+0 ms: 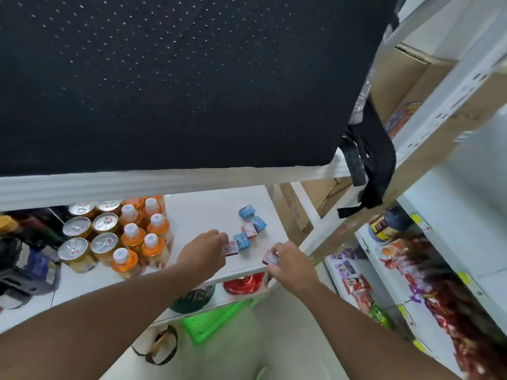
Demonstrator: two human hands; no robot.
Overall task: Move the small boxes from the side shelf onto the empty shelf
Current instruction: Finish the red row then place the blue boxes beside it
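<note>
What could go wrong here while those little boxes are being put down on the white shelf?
The right hand holds a red box right at the shelf's front edge; set there, it might tip off. The left hand, placing another box, could nudge the loose blue boxes or brush the orange bottles close beside it.

The white shelf (208, 207) carries orange-capped bottles (142, 237) and sealed cans (90, 237) toward its left side, small blue and red boxes (251, 227) in a loose line near its right edge, and more by the front edge.
</note>
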